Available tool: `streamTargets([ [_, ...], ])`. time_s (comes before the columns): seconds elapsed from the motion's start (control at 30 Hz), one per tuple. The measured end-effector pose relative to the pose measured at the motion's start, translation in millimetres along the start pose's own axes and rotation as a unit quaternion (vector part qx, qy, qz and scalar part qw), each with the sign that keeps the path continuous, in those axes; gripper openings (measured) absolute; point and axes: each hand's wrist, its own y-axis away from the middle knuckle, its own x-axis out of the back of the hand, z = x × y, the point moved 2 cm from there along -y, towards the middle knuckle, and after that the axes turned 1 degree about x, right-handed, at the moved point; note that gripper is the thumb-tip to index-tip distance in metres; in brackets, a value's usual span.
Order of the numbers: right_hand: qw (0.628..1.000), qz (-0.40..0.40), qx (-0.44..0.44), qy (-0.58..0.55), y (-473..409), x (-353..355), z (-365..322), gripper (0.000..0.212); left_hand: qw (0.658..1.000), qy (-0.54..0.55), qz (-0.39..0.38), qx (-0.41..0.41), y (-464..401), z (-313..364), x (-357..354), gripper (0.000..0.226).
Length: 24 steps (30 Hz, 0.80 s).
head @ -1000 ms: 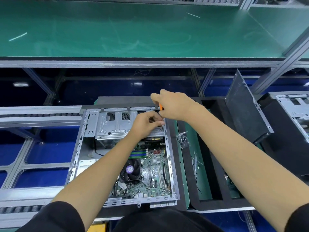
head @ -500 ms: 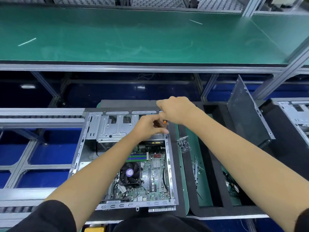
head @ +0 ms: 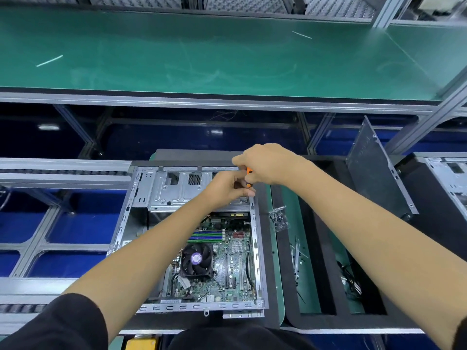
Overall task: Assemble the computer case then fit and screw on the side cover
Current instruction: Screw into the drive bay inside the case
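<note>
Both hands at case (head: 141, 198) far-right corner: right hand (head: 270, 164) grips screwdriver (head: 249, 170) upright; left hand (head: 228, 189) pinches its tip, directly below.

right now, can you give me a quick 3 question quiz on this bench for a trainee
1. True or false: the side cover is already fitted on the computer case.
2. Which hand grips the orange-handled screwdriver? A) left hand B) right hand C) neither
3. Fill in: the small clear bag of screws lies on the green mat just to the ____ of the case.

Key:
1. False. The cover leans upright in the foam tray, and the motherboard fan is exposed.
2. B. The right hand curls round it; the left hand steadies near the tip.
3. right
</note>
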Motion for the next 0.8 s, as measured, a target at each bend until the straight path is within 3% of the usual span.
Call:
streamTargets([
  [0.13,0.999,-0.013,-0.043,-0.006,-3,-3,-3,0.003,0.998,-0.007,0.062,0.001,1,8,5,0.045],
  [0.27,0.999,0.007,-0.035,0.014,-1,-5,-2,0.011,0.996,0.013,0.087,-0.014,4,5,0,0.033],
  [0.37,0.997,0.020,0.040,0.065,3,-2,0,0.025,0.998,0.017,0.053,-0.004,5,4,3,0.019],
  [0.47,0.996,0.018,0.054,0.076,0,1,4,0.024,1.000,0.018,0.004,0.000,5,7,10,0.011],
  [0.57,0.997,0.003,0.034,0.065,-4,1,7,0.015,0.999,0.045,-0.013,0.004,4,13,14,0.024],
  [0.67,0.995,-0.005,0.001,0.095,-4,6,11,0.005,0.995,0.072,0.061,0.013,4,18,14,0.044],
  [0.8,0.988,-0.017,-0.017,0.150,-4,1,6,0.023,0.994,0.002,0.109,0.015,2,23,2,0.044],
])
